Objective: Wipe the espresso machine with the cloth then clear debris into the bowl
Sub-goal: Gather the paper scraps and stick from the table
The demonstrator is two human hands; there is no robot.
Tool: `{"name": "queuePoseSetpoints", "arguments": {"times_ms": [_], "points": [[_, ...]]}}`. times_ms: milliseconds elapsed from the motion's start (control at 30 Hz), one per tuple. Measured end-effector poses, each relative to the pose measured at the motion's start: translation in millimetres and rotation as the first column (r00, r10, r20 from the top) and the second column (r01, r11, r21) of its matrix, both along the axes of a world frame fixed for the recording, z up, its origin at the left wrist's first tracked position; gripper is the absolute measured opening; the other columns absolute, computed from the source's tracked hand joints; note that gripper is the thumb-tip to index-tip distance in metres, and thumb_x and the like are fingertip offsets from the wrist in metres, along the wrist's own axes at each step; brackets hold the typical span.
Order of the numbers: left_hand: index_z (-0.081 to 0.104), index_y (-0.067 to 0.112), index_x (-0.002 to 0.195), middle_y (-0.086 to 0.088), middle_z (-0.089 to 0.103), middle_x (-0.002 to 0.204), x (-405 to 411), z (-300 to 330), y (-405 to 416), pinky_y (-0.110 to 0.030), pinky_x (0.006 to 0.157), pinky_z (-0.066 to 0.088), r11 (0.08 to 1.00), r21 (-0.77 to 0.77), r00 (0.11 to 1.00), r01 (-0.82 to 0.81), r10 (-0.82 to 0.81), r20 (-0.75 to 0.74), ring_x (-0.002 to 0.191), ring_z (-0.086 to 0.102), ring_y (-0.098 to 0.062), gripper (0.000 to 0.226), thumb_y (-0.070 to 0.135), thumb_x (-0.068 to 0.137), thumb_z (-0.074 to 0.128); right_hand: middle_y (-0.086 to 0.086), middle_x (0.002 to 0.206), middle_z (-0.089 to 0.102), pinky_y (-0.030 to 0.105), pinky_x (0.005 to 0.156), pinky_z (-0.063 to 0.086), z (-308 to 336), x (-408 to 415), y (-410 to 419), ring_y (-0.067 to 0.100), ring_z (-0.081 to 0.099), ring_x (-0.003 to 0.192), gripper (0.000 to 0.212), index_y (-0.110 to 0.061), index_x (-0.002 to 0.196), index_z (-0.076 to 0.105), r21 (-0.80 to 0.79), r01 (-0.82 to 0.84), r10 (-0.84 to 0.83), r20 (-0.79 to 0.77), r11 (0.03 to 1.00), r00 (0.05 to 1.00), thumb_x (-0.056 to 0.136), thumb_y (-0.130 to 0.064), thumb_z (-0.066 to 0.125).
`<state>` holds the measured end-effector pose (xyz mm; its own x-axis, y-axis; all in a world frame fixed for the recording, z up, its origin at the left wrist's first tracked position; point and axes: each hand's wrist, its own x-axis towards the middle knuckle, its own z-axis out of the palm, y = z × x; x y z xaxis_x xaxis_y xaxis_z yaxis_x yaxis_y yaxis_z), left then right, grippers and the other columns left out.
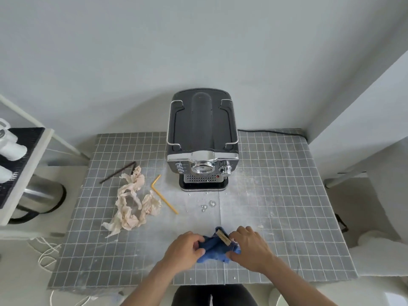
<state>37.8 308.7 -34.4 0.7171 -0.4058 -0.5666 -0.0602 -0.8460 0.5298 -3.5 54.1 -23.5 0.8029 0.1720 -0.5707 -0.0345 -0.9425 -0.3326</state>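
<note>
Fingers (198, 241) of both hands clench the blue cloth (215, 248) at lower centre of the counter (287, 195). Wiping not yet begun; machine (202, 140) stands at upper centre. Next move likely needs the cloth carried up to it. No bowl visible.

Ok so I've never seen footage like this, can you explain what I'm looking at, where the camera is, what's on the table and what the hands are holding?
This is one picture from a wide-angle camera worn on a person's head, looking down at their own two bare hands; no robot is involved. The left hand and right hand both grip a bunched blue cloth with a tan label. It lies on a grey grid-patterned mat. At the back stands a black and chrome espresso machine. To its left lie crumpled beige paper, a bent yellow straw and a dark bent straw. Water droplets sit before the machine. No bowl is in view.
</note>
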Motion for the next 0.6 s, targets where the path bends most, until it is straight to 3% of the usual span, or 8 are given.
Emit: {"name": "queuePoseSetpoints", "arguments": {"times_ms": [133,333,600], "points": [[0.070,0.035,0.115,0.015,0.063,0.102,5,2,32,-0.029,0.086,0.055,0.987,-0.013,0.985,-0.160,0.160,0.058,0.087,0.063,-0.003,0.025,0.032,0.092,0.063,-0.010,0.142,0.048,0.034,0.107,0.040,8,26,7,0.017,0.044,0.126,0.077,-0.036,0.151,0.043,0.076,-0.042,0.039,0.047,0.996,0.998,0.083,-0.070,0.052],[0.066,0.034,0.128,0.013,0.062,0.116,25,18,86,-0.029,0.085,0.054,0.927,-0.005,0.914,-0.375,0.371,0.162,0.084,0.062,-0.004,0.034,0.037,0.094,0.067,-0.006,0.155,0.041,0.037,0.114,0.038,17,72,45,0.019,0.041,0.136,0.076,-0.033,0.155,0.038,0.076,-0.179,0.171,0.105,0.981,0.980,0.091,-0.070,0.049],[0.070,0.036,0.117,0.008,0.062,0.113,56,36,165,-0.035,0.083,0.056,0.860,-0.012,0.832,-0.510,0.496,0.249,0.090,0.065,-0.011,0.031,0.026,0.089,0.074,-0.008,0.153,0.040,0.040,0.113,0.039,23,118,129,0.018,0.041,0.138,0.071,-0.032,0.156,0.038,0.110,-0.227,0.215,0.111,0.968,0.970,0.095,-0.067,0.051]]}}
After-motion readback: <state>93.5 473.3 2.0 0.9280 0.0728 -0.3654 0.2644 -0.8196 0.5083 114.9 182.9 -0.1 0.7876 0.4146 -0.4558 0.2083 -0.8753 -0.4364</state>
